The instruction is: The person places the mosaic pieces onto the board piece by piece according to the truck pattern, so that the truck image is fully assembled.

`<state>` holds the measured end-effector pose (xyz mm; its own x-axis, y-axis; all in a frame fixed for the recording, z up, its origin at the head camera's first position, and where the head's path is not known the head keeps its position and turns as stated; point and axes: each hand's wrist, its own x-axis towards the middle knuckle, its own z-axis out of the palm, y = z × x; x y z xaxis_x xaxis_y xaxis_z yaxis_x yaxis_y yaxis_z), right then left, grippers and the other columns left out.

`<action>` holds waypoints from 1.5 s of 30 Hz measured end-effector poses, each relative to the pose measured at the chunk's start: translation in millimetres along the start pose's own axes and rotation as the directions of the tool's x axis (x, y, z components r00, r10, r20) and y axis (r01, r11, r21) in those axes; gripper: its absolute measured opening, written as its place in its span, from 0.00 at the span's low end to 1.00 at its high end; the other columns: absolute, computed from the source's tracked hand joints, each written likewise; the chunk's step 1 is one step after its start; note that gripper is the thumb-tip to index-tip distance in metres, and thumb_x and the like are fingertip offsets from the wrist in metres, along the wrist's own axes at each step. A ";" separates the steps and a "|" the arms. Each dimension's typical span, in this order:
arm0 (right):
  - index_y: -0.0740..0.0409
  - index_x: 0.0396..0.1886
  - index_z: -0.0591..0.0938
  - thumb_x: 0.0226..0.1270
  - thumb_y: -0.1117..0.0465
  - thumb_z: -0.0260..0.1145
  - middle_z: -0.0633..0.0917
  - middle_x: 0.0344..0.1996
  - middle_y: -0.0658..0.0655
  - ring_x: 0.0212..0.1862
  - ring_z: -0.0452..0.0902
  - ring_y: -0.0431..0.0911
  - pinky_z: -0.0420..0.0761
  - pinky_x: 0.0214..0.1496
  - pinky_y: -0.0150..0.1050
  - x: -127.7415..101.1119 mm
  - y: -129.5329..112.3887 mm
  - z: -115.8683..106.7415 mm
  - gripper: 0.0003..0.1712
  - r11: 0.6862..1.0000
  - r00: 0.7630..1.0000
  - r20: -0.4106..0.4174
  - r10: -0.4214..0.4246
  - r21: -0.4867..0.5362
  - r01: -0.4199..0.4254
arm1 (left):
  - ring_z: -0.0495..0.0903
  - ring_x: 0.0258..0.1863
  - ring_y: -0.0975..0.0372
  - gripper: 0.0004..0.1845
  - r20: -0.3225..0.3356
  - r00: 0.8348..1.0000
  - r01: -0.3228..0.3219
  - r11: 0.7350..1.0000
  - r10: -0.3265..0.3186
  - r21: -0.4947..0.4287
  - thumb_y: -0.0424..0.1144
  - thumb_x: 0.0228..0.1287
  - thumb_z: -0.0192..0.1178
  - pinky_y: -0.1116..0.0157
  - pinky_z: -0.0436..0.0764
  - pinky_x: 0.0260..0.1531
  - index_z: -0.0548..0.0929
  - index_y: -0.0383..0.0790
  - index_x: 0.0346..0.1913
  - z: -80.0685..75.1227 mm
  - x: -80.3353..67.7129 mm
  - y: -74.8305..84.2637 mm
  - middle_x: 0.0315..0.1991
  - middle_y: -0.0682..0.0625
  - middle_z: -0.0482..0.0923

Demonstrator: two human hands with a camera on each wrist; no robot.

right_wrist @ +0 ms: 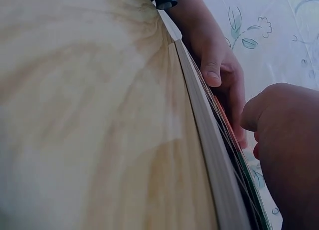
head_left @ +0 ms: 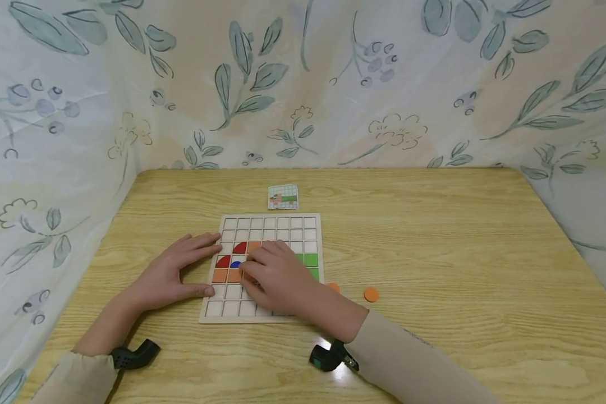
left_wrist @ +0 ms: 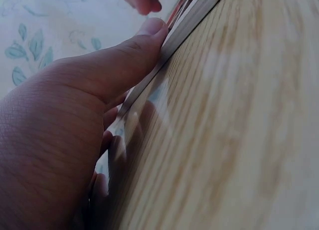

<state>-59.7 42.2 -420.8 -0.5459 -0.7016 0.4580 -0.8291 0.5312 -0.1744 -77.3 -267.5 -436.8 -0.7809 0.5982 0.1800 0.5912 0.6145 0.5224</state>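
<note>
board: a pale wooden grid board lies flat on the table, near the front middle, close to the person; nearly square, its slightly longer side runs away from the person toward the wall, edges roughly square to the table edge.
tiles in board: red quarter-round pieces, a blue piece, orange squares and green squares sit in the middle rows; the rest of the cells show bare.
left hand: the left hand lies flat with fingers spread and straight, fingertips on the board's left edge, thumb pressed against the board's near-left rim.
right hand: the right hand rests over the middle of the board, fingers loosely bent, tips down on the tiles; cannot tell whether it pinches a piece.
loose pieces: two orange discs lie on the table just right of the board, one partly hidden by the right wrist.
card: a small pattern card lies just beyond the board's far edge.
backdrop: leaf-printed cloth hangs behind and at both sides.
</note>
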 end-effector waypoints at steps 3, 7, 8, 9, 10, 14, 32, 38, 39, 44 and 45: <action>0.50 0.48 0.92 0.79 0.52 0.70 0.88 0.47 0.49 0.52 0.79 0.48 0.78 0.56 0.43 -7.5 2.0 -3.0 0.10 1.000 1.000 -0.011 -0.002 -0.011 0.002 | 0.61 0.83 0.46 0.46 0.011 1.000 0.004 1.000 -0.004 0.002 0.55 0.60 0.83 0.60 0.43 0.85 0.77 0.50 0.80 0.5 -0.5 -0.8 0.84 0.51 0.66; 0.51 0.50 0.92 0.79 0.53 0.70 0.88 0.47 0.49 0.51 0.79 0.48 0.78 0.56 0.43 -18.7 5.3 -7.8 0.11 1.000 0.999 -0.030 -0.011 -0.022 0.010 | 0.61 0.84 0.46 0.46 0.008 1.000 0.004 1.000 -0.004 0.000 0.55 0.60 0.83 0.60 0.42 0.86 0.77 0.50 0.80 0.9 -0.9 -0.9 0.84 0.51 0.65; 0.52 0.49 0.92 0.78 0.53 0.70 0.88 0.47 0.50 0.51 0.79 0.48 0.78 0.55 0.43 -22.0 6.2 -9.1 0.11 1.000 0.999 -0.037 -0.013 -0.022 0.012 | 0.61 0.83 0.45 0.46 0.005 1.000 0.003 1.000 -0.003 0.001 0.55 0.60 0.83 0.60 0.42 0.86 0.77 0.50 0.80 0.8 -1.0 -0.6 0.84 0.51 0.65; 0.52 0.50 0.92 0.78 0.53 0.70 0.87 0.46 0.50 0.50 0.79 0.48 0.78 0.55 0.43 -25.5 7.3 -10.6 0.11 1.000 0.999 -0.044 -0.016 -0.023 0.015 | 0.61 0.83 0.45 0.46 -0.001 1.000 0.001 1.000 -0.001 0.002 0.54 0.60 0.83 0.59 0.43 0.86 0.77 0.50 0.80 0.7 -0.9 -0.2 0.84 0.51 0.65; 0.52 0.50 0.92 0.77 0.53 0.71 0.87 0.46 0.50 0.50 0.79 0.48 0.78 0.54 0.43 -28.9 8.6 -12.4 0.12 0.999 0.998 -0.051 -0.020 -0.028 0.018 | 0.61 0.83 0.44 0.46 0.000 1.000 0.001 1.000 -0.001 0.004 0.54 0.60 0.83 0.59 0.43 0.86 0.77 0.50 0.80 0.3 -0.9 0.0 0.84 0.51 0.65; 0.54 0.51 0.93 0.76 0.52 0.72 0.88 0.45 0.51 0.48 0.79 0.48 0.79 0.52 0.43 -43.0 15.2 -18.1 0.14 0.999 0.996 -0.081 -0.036 -0.038 0.033 | 0.61 0.83 0.43 0.46 0.002 1.000 0.003 1.000 -0.003 0.013 0.55 0.60 0.83 0.59 0.43 0.86 0.77 0.49 0.81 -1.1 -1.0 1.4 0.84 0.51 0.65; 0.59 0.51 0.92 0.76 0.55 0.70 0.89 0.46 0.55 0.47 0.82 0.52 0.82 0.51 0.50 -107.0 46.1 -47.5 0.14 1.000 0.980 -0.199 0.004 -0.017 -0.008 | 0.60 0.84 0.45 0.47 0.008 1.000 0.005 1.000 -0.006 0.020 0.55 0.60 0.83 0.60 0.42 0.86 0.76 0.50 0.81 0.2 -1.7 -1.7 0.85 0.52 0.64; 0.57 0.49 0.92 0.72 0.57 0.73 0.90 0.45 0.54 0.47 0.82 0.51 0.81 0.50 0.50 -120.8 48.4 -55.7 0.12 0.998 0.982 -0.179 0.056 0.006 -0.056 | 0.60 0.84 0.45 0.48 0.006 1.000 0.011 1.000 -0.011 0.025 0.56 0.59 0.83 0.58 0.43 0.86 0.76 0.51 0.81 0.3 -2.4 -2.4 0.85 0.53 0.64; 0.57 0.49 0.92 0.72 0.58 0.74 0.90 0.45 0.53 0.47 0.82 0.51 0.81 0.50 0.49 -122.7 48.6 -56.5 0.11 0.998 0.982 -0.178 0.061 0.009 -0.060 | 0.60 0.84 0.45 0.48 0.005 1.000 0.013 1.000 -0.013 0.026 0.56 0.59 0.83 0.58 0.44 0.86 0.76 0.51 0.81 0.3 -2.4 -2.4 0.85 0.53 0.64; 0.56 0.46 0.93 0.72 0.57 0.75 0.89 0.42 0.52 0.44 0.82 0.49 0.80 0.48 0.48 -130.9 49.0 -57.8 0.10 0.998 0.980 -0.189 0.055 0.019 -0.053 | 0.60 0.83 0.43 0.48 0.008 1.000 0.015 0.999 -0.015 0.029 0.56 0.60 0.83 0.58 0.43 0.86 0.75 0.50 0.81 -0.2 -2.8 -1.1 0.85 0.52 0.64; 0.56 0.46 0.93 0.72 0.56 0.75 0.89 0.42 0.52 0.44 0.82 0.49 0.80 0.48 0.47 -132.2 48.9 -57.5 0.10 0.999 0.981 -0.189 0.051 0.021 -0.048 | 0.60 0.83 0.43 0.48 0.009 1.000 0.014 0.999 -0.015 0.029 0.56 0.60 0.82 0.58 0.43 0.86 0.75 0.50 0.81 -0.2 -3.1 -0.7 0.85 0.52 0.64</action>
<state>-21.1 188.2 -439.7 -0.5549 -0.5707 0.6053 -0.8042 0.5542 -0.2148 -75.4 -269.9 -437.5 -0.7877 0.5935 0.1650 0.5854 0.6378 0.5005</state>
